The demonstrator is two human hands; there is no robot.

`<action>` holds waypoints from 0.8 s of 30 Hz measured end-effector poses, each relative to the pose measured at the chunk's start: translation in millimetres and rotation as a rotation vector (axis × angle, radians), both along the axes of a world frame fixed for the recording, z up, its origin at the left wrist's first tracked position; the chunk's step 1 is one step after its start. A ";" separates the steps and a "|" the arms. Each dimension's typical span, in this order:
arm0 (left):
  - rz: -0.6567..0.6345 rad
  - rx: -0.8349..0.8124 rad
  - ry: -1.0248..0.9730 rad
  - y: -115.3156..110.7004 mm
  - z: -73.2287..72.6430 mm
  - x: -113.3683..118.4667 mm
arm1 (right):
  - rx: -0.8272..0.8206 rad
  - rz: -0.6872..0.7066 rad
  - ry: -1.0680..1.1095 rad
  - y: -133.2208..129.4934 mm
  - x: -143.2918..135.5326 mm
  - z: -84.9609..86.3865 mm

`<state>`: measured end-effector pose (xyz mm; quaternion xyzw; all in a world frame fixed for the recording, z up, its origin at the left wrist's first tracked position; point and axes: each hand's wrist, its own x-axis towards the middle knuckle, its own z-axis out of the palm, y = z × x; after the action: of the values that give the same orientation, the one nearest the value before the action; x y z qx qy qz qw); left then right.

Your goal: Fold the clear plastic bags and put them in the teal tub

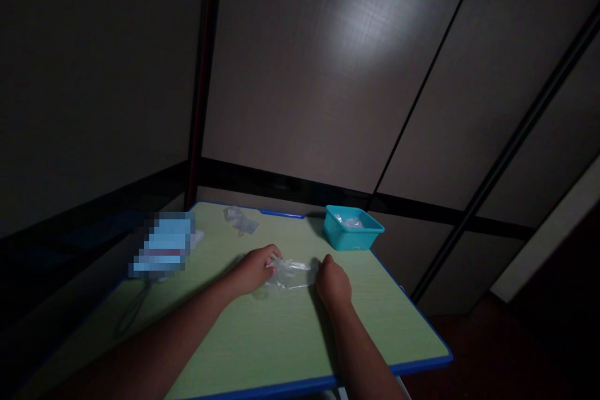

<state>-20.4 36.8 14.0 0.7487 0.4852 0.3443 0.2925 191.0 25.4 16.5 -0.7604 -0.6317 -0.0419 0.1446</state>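
Observation:
A clear plastic bag [293,275] is stretched between my two hands, low over the green tabletop. My left hand [257,267] pinches its left end between thumb and fingers. At the other end, my right hand [334,282] is closed around the plastic, its fingertips mostly hidden behind the fist. The bag looks flat and shiny; I cannot make out anything inside it.
The green table [262,350] has a blue edge. A teal plastic basket [354,239] with clear plastic in it stands at the back right. Crumpled clear plastic [241,220] lies at the back left, near a blurred-out blue item [164,244] with a strap. Cabinet panels [300,106] rise behind.

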 end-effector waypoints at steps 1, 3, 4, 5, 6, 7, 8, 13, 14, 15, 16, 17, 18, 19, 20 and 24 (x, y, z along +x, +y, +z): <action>0.022 -0.001 0.023 0.2 0.5 -0.2 | 0.001 -0.001 -0.003 0.6 0.5 -1.0; 0.072 0.001 0.079 1.2 1.5 -0.7 | 0.006 -0.002 -0.019 1.6 1.2 -2.9; 0.093 0.005 0.104 1.9 1.9 -0.9 | 0.009 -0.004 -0.030 2.1 1.4 -3.7; 0.106 0.009 0.124 2.9 2.2 -1.2 | 0.011 -0.006 -0.042 2.3 1.3 -4.3; 0.112 0.010 0.139 3.9 2.4 -1.4 | 0.015 -0.009 -0.054 2.5 1.1 -4.7; 0.116 0.010 0.149 5.0 2.5 -1.6 | 0.019 -0.012 -0.065 2.6 0.6 -4.9; 0.121 0.007 0.159 6.0 2.6 -1.6 | 0.022 -0.016 -0.076 2.6 0.1 -5.0; 0.187 -0.009 0.228 7.4 5.8 1.2 | 0.030 -0.041 -0.115 2.0 -1.9 -4.6; 0.204 -0.012 0.241 6.9 6.8 2.2 | 0.033 -0.043 -0.117 1.9 -1.9 -4.6; 0.220 -0.014 0.253 6.2 7.8 3.0 | 0.034 -0.043 -0.119 1.7 -1.8 -4.6; 0.233 -0.015 0.264 5.5 8.6 3.7 | 0.035 -0.043 -0.121 1.5 -1.8 -4.6; 0.243 -0.015 0.274 4.9 9.3 4.2 | 0.035 -0.044 -0.124 1.2 -1.7 -4.4; 0.251 -0.015 0.282 4.4 9.9 4.4 | 0.034 -0.044 -0.127 0.8 -1.7 -4.0; 0.255 -0.015 0.288 4.0 10.3 4.4 | 0.031 -0.046 -0.131 0.3 -1.7 -3.4; 0.257 -0.015 0.293 3.7 10.5 4.2 | 0.029 -0.050 -0.135 -0.5 -1.9 -2.4; 0.245 -0.011 0.301 3.5 10.2 2.4 | 0.079 -0.113 -0.151 -5.8 -4.1 4.2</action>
<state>-18.0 40.3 24.2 0.7254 0.6130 0.2586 0.1767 186.9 19.6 20.6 -0.7832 -0.5947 -0.1322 0.1240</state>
